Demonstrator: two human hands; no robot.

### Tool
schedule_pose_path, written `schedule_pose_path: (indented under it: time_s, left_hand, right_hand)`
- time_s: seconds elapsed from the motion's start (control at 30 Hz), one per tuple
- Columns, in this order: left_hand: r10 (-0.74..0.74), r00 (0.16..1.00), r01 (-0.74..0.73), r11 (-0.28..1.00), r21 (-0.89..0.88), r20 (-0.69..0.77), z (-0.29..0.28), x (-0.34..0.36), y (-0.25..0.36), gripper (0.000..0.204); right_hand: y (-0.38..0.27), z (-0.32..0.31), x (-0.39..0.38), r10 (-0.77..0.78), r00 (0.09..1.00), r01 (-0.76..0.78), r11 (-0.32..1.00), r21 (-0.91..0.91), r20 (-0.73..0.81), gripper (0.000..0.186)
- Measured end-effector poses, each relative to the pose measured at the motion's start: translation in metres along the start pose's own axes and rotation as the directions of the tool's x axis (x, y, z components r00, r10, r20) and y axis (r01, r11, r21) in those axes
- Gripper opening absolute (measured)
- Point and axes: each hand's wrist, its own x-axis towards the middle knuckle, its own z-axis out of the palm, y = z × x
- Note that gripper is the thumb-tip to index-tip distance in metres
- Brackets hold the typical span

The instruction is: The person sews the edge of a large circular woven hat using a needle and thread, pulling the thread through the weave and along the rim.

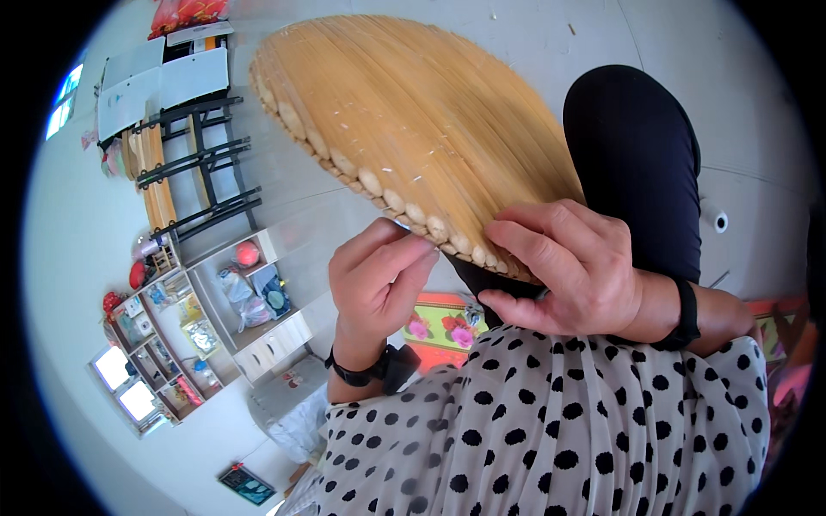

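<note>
A large oval straw piece (404, 112) fills the upper middle, its tan strands lying side by side, with a knotted, braided rim along the near left edge. White specks are scattered over its surface. At this rim my left hand (379, 271) is closed in a pinch; whether a thin strand or tool is also between the fingertips cannot be made out. My right hand (572, 271) grips the near end of the straw piece, fingers on top and thumb below the edge. Dark bands circle both wrists.
My dark-trousered knee (632, 146) rises beside the straw piece at right. A white roll (713, 215) lies on the floor beyond it. To the left stand a shelf unit (215, 301) and folded black-legged tables (198, 155). A flowered red-and-green seat (443, 327) shows below my hands.
</note>
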Motion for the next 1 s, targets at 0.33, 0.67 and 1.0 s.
schedule_pose_path:
  time_s: [0.33, 0.67, 1.0]
  left_hand:
    - [0.225, 0.974, -0.224, 0.974, 0.027, -0.007, 0.007, 0.038, -0.003, 0.023]
    - [0.358, 0.929, -0.362, 0.932, -0.023, -0.088, 0.019, 0.083, -0.017, 0.019]
    - [0.360, 0.933, -0.361, 0.927, 0.105, 0.031, 0.005, 0.089, -0.017, 0.018]
  right_hand:
    - [-0.001, 0.003, 0.015, -0.061, 0.995, 0.035, 0.955, -0.294, -0.082, 0.043]
    - [0.013, -0.019, 0.046, -0.068, 0.995, 0.034, 0.925, -0.379, -0.077, 0.027]
    - [0.017, -0.015, 0.050, -0.054, 0.996, 0.020, 0.915, -0.402, -0.072, 0.027]
